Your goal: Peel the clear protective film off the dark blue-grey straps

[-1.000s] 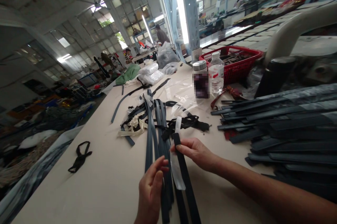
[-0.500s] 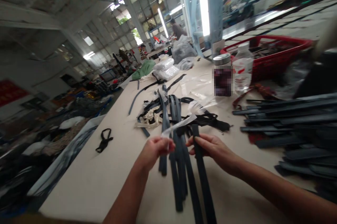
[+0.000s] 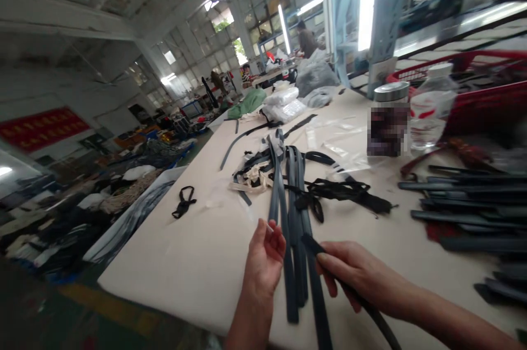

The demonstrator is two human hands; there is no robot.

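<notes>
Dark grey flat straps (image 3: 293,262) lie lengthwise on the pale table in front of me. My right hand (image 3: 354,273) pinches the end of one dark strap (image 3: 315,246) between thumb and fingers; its tail runs down past the wrist. To the left of it, my left hand (image 3: 265,254) is raised with curled fingers. A small whitish end shows at its thumb and a faint blurred streak lies beside it, seemingly a clear plastic strip (image 3: 269,227). Beyond the hands lie tangled black straps (image 3: 340,191) and cream strips (image 3: 255,176).
Stacked dark strips (image 3: 465,215) cover the right side. Behind them stand a jar (image 3: 387,125), a water bottle (image 3: 430,111) and a red basket (image 3: 486,103). A small black strap loop (image 3: 184,202) lies near the table's left edge. Fabric piles fill the floor at left.
My left hand has turned palm up; the long clear strip that stretched from it now shows only as a faint blur. My right hand has come lower, tilting its strap sideways. The view has swung left.
</notes>
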